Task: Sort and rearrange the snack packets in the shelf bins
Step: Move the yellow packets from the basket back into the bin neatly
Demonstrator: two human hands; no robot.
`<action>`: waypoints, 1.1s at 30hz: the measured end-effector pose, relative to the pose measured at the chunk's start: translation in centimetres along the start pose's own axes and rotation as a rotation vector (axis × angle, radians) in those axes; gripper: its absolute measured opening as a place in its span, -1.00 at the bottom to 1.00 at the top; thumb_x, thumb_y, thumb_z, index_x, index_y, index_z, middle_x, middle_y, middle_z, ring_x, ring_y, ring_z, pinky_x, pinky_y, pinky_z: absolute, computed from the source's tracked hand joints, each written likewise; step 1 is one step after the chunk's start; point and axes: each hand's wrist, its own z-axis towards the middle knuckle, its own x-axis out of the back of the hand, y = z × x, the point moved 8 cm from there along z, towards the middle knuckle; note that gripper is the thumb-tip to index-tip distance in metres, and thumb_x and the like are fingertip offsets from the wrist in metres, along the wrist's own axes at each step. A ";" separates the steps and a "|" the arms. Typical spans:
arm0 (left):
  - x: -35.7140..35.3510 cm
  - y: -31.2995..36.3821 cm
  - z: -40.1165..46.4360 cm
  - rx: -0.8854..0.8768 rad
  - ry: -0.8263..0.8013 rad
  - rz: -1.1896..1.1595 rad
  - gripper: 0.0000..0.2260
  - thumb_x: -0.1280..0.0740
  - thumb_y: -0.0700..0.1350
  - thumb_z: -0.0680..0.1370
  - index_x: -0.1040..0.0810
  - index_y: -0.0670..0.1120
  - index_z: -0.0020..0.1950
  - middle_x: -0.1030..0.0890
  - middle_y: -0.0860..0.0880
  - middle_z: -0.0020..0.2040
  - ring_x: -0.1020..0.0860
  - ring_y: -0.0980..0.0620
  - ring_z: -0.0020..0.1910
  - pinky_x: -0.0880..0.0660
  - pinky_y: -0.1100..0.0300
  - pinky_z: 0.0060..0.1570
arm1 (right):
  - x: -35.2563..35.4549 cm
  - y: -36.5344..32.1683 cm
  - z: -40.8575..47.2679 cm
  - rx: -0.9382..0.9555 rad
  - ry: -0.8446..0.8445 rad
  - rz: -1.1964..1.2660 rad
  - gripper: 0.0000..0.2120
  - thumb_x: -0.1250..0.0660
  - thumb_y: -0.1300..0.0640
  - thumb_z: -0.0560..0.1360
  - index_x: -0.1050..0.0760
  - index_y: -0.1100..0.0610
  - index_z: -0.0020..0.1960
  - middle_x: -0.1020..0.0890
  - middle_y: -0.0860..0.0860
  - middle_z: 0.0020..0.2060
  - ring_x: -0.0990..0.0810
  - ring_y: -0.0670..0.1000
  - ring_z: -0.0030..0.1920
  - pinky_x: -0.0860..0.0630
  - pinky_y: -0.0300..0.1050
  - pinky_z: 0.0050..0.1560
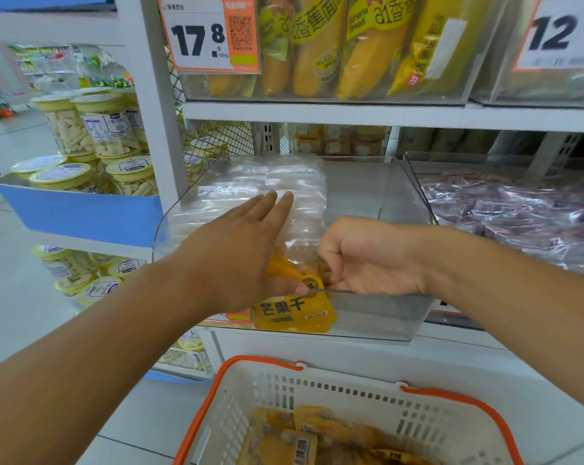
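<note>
A yellow mango packet [294, 312] stands against the front wall of a clear plastic bin [394, 317] on the middle shelf. Behind it, a stack of clear-topped packets [260, 186] fills the bin's left half. My left hand [240, 250] lies flat over this stack with fingers stretched out and the thumb touching the yellow packet's top. My right hand [367, 256] is curled into a fist on the same packet's upper edge, inside the bin. The bin's right half shows bare floor.
A white basket with orange handles [351, 391] sits below me, holding several yellow packets [317, 434]. Purple packets [518, 213] fill the bin to the right. Banana bread bags [317, 45] are on the shelf above. Yellow-lidded jars [92, 125] stand in a blue tray [82, 213] at left.
</note>
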 end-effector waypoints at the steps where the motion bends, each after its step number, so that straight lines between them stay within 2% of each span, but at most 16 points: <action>1: -0.1 0.3 0.1 -0.017 0.011 0.035 0.02 -0.14 0.49 0.42 0.34 0.02 0.60 0.23 -0.01 0.63 0.18 0.04 0.60 0.12 0.12 0.53 | -0.2 0.1 0.2 -0.010 0.013 -0.082 -0.77 -0.07 0.40 0.26 -0.35 0.20 -0.15 -0.44 0.14 -0.26 -0.55 0.06 -0.28 -0.61 -0.18 -0.08; 2: -0.2 0.7 0.2 -0.032 0.024 0.078 -0.02 -0.08 0.50 0.45 0.35 0.01 0.60 0.22 -0.05 0.63 0.18 0.01 0.60 0.15 0.09 0.57 | 0.0 0.1 0.6 -0.009 0.058 -0.214 -0.81 -0.06 0.44 0.29 -0.33 0.20 -0.22 -0.41 0.08 -0.31 -0.50 0.01 -0.35 -0.56 -0.26 -0.22; 4: -0.4 1.3 0.6 -0.051 0.035 0.151 -0.11 -0.02 0.44 0.52 0.38 0.02 0.58 0.21 -0.10 0.63 0.19 -0.02 0.61 0.15 0.03 0.57 | 0.7 -0.1 1.3 -0.006 0.184 -0.610 -0.73 -0.10 0.50 0.34 -0.24 0.15 -0.34 -0.29 -0.01 -0.43 -0.26 -0.03 -0.46 -0.26 -0.32 -0.49; 5: -0.6 1.5 0.7 -0.057 0.024 0.171 -0.16 0.00 0.41 0.55 0.41 0.03 0.57 0.23 -0.11 0.62 0.19 -0.03 0.61 0.15 0.02 0.57 | 0.6 -0.1 1.5 -0.022 0.202 -0.769 -0.69 -0.14 0.50 0.36 -0.20 0.13 -0.35 -0.22 0.00 -0.44 -0.15 -0.02 -0.44 -0.14 -0.29 -0.51; 7: -0.7 1.7 0.7 -0.069 0.009 0.163 -0.23 0.05 0.34 0.58 0.44 0.05 0.56 0.24 -0.11 0.62 0.19 -0.03 0.61 0.15 0.04 0.57 | 0.8 0.3 1.2 -0.066 0.202 -0.876 -0.71 -0.22 0.43 0.40 -0.23 0.13 -0.35 -0.24 0.02 -0.41 -0.17 -0.02 -0.41 -0.15 -0.25 -0.46; 9: 0.0 1.6 0.5 -0.079 0.050 0.107 -0.27 0.02 0.27 0.61 0.40 0.06 0.57 0.21 -0.09 0.63 0.15 -0.02 0.61 0.12 0.08 0.57 | 1.6 0.1 -0.4 -0.103 0.225 -0.834 -0.83 -0.32 0.24 0.47 -0.40 0.12 -0.27 -0.42 0.02 -0.34 -0.38 -0.01 -0.32 -0.33 -0.19 -0.29; 11: 1.1 1.3 0.0 -0.085 0.135 0.062 -0.23 -0.14 0.23 0.61 0.28 0.03 0.61 0.13 -0.06 0.64 0.06 -0.01 0.61 0.05 0.10 0.56 | 2.7 0.0 -1.6 -0.081 0.239 -0.744 -0.85 -0.42 -0.03 0.51 -0.54 0.02 -0.13 -0.63 -0.05 -0.18 -0.62 -0.06 -0.16 -0.55 -0.18 -0.08; 13: 1.8 1.0 -0.4 -0.072 0.216 0.048 -0.23 -0.26 0.25 0.56 0.02 -0.04 0.62 -0.13 -0.06 0.61 -0.18 -0.04 0.55 -0.13 0.11 0.46 | 4.0 0.4 -2.1 -0.009 0.296 -0.637 -0.58 -0.45 -0.24 0.35 -0.62 0.05 0.03 -0.72 0.03 -0.06 -0.72 -0.03 -0.06 -0.65 -0.13 0.06; 14: 2.1 0.8 -0.5 -0.069 0.247 0.048 -0.30 -0.27 0.26 0.54 -0.14 -0.05 0.55 -0.30 -0.05 0.53 -0.33 -0.05 0.44 -0.25 0.12 0.32 | 4.8 0.5 -2.3 0.044 0.359 -0.583 -0.47 -0.46 -0.23 0.28 -0.64 0.14 0.07 -0.73 0.10 -0.08 -0.73 0.03 -0.06 -0.66 -0.04 0.09; 16: 2.4 0.8 -0.6 -0.084 0.295 0.040 -0.49 -0.20 0.26 0.55 -0.35 -0.06 0.33 -0.47 -0.04 0.33 -0.47 -0.06 0.20 -0.29 0.13 0.01 | 5.4 0.6 -2.2 0.173 0.431 -0.529 -0.60 -0.52 -0.07 0.37 -0.66 0.24 0.02 -0.73 0.19 -0.16 -0.73 0.14 -0.11 -0.66 0.12 0.08; 17: 2.5 0.8 -0.6 -0.100 0.315 0.035 -0.54 -0.11 0.27 0.59 -0.39 -0.07 0.24 -0.48 -0.06 0.33 -0.47 -0.07 0.19 -0.32 0.11 0.00 | 5.3 0.6 -2.1 0.226 0.447 -0.550 -0.73 -0.51 0.04 0.43 -0.67 0.25 -0.04 -0.73 0.20 -0.20 -0.73 0.17 -0.14 -0.66 0.15 0.05; 18: 2.4 0.8 -0.6 -0.115 0.323 0.044 -0.54 -0.03 0.26 0.62 -0.42 -0.08 0.19 -0.44 -0.08 0.38 -0.45 -0.09 0.28 -0.36 0.05 0.10 | 5.1 0.4 -1.9 0.270 0.457 -0.567 -0.83 -0.50 0.12 0.47 -0.68 0.25 -0.09 -0.72 0.20 -0.24 -0.73 0.17 -0.18 -0.67 0.16 0.01; 21: 1.6 0.3 0.0 -0.110 0.265 0.038 -0.52 0.07 0.22 0.66 -0.42 -0.10 0.23 -0.27 -0.12 0.55 -0.24 -0.10 0.52 -0.26 0.00 0.41 | 4.7 0.0 -1.4 0.324 0.471 -0.614 -0.90 -0.48 0.24 0.50 -0.68 0.24 -0.17 -0.72 0.17 -0.30 -0.73 0.12 -0.23 -0.69 0.08 -0.08; 24: 0.9 0.1 0.3 -0.080 0.172 -0.010 -0.46 0.05 0.24 0.60 -0.31 -0.05 0.42 -0.15 -0.09 0.60 -0.11 -0.04 0.58 -0.14 0.07 0.48 | 4.4 0.3 -1.0 0.283 0.458 -0.658 -0.88 -0.45 0.24 0.53 -0.69 0.26 -0.16 -0.73 0.15 -0.30 -0.74 0.08 -0.23 -0.70 -0.04 -0.14; 28: -0.2 0.9 0.4 -0.064 0.084 0.115 -0.49 -0.02 0.21 0.64 -0.15 0.03 0.54 0.04 -0.11 0.63 0.06 -0.08 0.61 0.00 0.02 0.54 | 4.5 1.6 -0.2 0.146 0.395 -0.574 -0.88 -0.44 0.19 0.54 -0.68 0.22 -0.14 -0.74 0.14 -0.27 -0.73 0.01 -0.27 -0.66 -0.17 -0.21; 33: -0.9 1.1 0.7 -0.034 -0.034 0.202 -0.51 -0.06 0.21 0.64 -0.05 0.10 0.52 -0.09 -0.11 0.58 -0.07 -0.08 0.58 0.02 -0.05 0.56 | 4.7 2.6 0.3 0.018 0.301 -0.555 -0.88 -0.49 0.15 0.50 -0.68 0.22 -0.10 -0.74 0.14 -0.22 -0.72 0.01 -0.23 -0.67 -0.15 -0.11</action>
